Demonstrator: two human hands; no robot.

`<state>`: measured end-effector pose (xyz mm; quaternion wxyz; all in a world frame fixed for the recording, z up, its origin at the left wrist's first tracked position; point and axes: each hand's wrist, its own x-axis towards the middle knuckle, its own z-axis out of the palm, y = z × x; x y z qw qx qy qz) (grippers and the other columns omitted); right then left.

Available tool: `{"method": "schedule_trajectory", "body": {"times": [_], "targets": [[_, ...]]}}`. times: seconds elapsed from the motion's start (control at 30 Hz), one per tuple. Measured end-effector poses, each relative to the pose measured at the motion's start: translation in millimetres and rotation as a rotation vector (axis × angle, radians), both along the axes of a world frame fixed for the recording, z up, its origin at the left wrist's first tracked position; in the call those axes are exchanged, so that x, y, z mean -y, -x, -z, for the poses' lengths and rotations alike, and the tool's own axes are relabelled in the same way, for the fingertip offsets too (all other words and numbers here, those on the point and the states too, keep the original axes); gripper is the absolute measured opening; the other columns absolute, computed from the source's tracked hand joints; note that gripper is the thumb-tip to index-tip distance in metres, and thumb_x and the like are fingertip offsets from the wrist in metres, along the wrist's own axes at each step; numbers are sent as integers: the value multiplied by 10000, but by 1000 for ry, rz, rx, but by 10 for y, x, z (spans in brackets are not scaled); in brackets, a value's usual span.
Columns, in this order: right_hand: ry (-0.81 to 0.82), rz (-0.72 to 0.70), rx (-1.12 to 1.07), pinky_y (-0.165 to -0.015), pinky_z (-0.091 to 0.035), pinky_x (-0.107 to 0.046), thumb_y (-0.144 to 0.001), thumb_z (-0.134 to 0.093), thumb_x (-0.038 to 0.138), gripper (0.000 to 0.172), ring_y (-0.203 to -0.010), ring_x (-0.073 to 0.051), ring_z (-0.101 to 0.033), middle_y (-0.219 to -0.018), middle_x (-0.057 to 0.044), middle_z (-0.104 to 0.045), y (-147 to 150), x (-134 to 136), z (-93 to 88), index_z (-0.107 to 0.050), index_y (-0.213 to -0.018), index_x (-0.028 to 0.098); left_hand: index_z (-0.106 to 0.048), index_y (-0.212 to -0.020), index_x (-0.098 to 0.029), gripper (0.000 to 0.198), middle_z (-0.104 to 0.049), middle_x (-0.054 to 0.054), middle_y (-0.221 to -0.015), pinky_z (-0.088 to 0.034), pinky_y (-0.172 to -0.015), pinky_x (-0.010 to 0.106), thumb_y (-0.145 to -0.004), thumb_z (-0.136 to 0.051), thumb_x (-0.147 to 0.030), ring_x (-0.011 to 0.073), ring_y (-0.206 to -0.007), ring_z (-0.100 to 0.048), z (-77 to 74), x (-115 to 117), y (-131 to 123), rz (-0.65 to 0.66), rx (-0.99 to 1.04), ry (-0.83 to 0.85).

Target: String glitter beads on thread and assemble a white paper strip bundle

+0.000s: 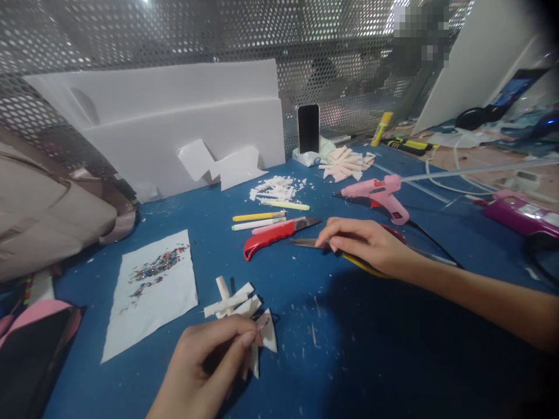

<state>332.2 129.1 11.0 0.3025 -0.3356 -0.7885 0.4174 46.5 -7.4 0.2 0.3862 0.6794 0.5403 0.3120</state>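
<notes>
My left hand (213, 361) is closed at the near edge of the blue table, thumb and forefinger pinched at a cluster of white foam-like strips (236, 299) that fan out in several directions. A thin dark loop shows by the fingertips; what it is, I cannot make out. My right hand (362, 241) curls over a pair of scissors (305, 242), fingers on the part near the blades and their yellow and red handles partly under the palm. Just left of the scissors lies a red-handled knife (273, 237), its blade pointing right.
Several slim pens (257, 216) lie behind the knife, near white scraps (277, 189). A pink glue gun (384, 195) rests at right. Colourful bits cover a white sheet (174, 297) at left. Behind stand white boards (183, 128), a phone (308, 129) and another strip cluster (343, 163).
</notes>
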Motion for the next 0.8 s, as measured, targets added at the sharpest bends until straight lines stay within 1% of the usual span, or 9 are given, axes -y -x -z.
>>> {"method": "schedule_trajectory", "body": {"times": [0.1,0.23,0.37,0.43,0.5,0.57,0.63,0.7,0.8], "targets": [[68,21,-16,-753,-508,-240,-927,-593,301,146,-779,-116,-635,-897,-20,-672,0,11,26,-713,-950,222,-634,-690,-196,322,-534,-47,-513,-343,-436,161,-950,-502,-332,70,-426,-463,-18,0,-25,-47,20,0],[171,44,-14,-774,-534,-262,-837,-716,328,125,-791,-149,-686,-828,-22,-696,6,29,32,-720,-883,212,-640,-693,-196,325,-531,-41,-513,-342,-422,165,-949,-505,-345,72,-419,-460,-28,1,-40,-48,50,27],[217,55,6,-679,-522,-254,-744,-796,352,171,-698,-140,-649,-760,-30,-691,18,45,-5,-736,-757,192,-641,-701,-197,318,-534,-40,-511,-348,-412,160,-952,-502,-333,72,-410,-466,-7,-1,-21,-44,52,22],[237,29,3,-647,-503,-244,-734,-805,353,171,-686,-133,-635,-751,-29,-691,19,48,-19,-745,-735,192,-640,-705,-196,319,-544,-38,-515,-354,-412,157,-958,-492,-321,72,-411,-469,1,-7,-6,-10,38,8],[259,1,-5,-660,-501,-243,-750,-793,347,156,-711,-138,-648,-767,-30,-702,15,51,-24,-755,-747,197,-635,-698,-194,328,-553,-35,-517,-360,-417,156,-964,-486,-315,74,-416,-475,6,-14,8,8,22,-5],[269,-9,-18,-685,-503,-241,-762,-783,337,143,-735,-140,-658,-778,-29,-708,11,57,-25,-756,-743,198,-638,-706,-195,321,-555,-38,-517,-362,-418,154,-965,-489,-311,71,-412,-475,8,-18,16,10,20,-7],[270,13,-29,-696,-501,-236,-773,-773,321,136,-728,-132,-651,-768,-23,-702,10,69,-25,-746,-724,196,-644,-719,-196,304,-559,-40,-519,-356,-412,152,-962,-497,-306,68,-406,-471,8,-18,16,12,29,-6],[252,65,-53,-668,-486,-226,-768,-775,300,142,-694,-119,-626,-739,-12,-680,11,82,-27,-721,-693,193,-645,-713,-196,306,-560,-38,-519,-351,-413,154,-959,-501,-308,69,-411,-470,6,-13,7,11,39,-6],[175,147,-113,-618,-456,-230,-748,-786,292,179,-658,-117,-582,-703,-3,-641,13,90,-29,-673,-657,187,-642,-690,-196,328,-542,-39,-509,-339,-413,160,-956,-502,-328,69,-409,-452,-4,-4,-16,-36,54,8]]}}
